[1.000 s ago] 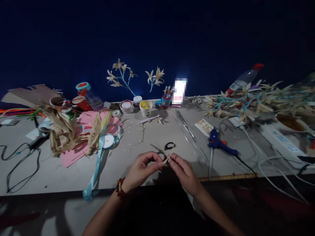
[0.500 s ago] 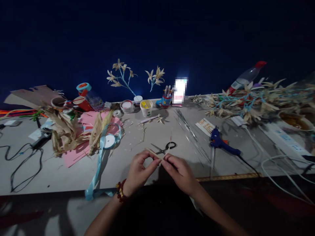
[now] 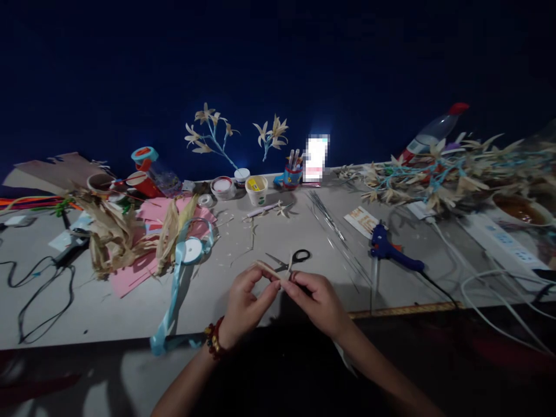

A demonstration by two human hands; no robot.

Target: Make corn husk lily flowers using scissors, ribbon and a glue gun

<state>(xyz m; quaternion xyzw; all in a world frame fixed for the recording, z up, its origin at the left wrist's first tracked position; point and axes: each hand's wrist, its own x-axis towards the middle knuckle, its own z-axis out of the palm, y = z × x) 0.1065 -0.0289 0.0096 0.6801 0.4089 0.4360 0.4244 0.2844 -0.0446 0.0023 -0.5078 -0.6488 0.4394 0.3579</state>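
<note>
head-worn view, facing forward and down, table (image 3: 278, 231) at close range

Left hand (image 3: 252, 295) and right hand (image 3: 317, 298) pinch pale husk strips (image 3: 284, 274) above bench's (image 3: 217, 301) near edge. Scissors (image 3: 288, 262) open, just beyond fingers. Blue glue gun (image 3: 395, 252) lies toward right end; ribbon spool (image 3: 191, 250) left of scissors.

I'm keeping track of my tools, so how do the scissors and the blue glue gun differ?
The scissors have black handles, while the glue gun is mainly blue. The glue gun trails a black cord; the scissors have none. The scissors lie open near the middle of the table; the glue gun lies farther right. Both rest on the table.
</note>
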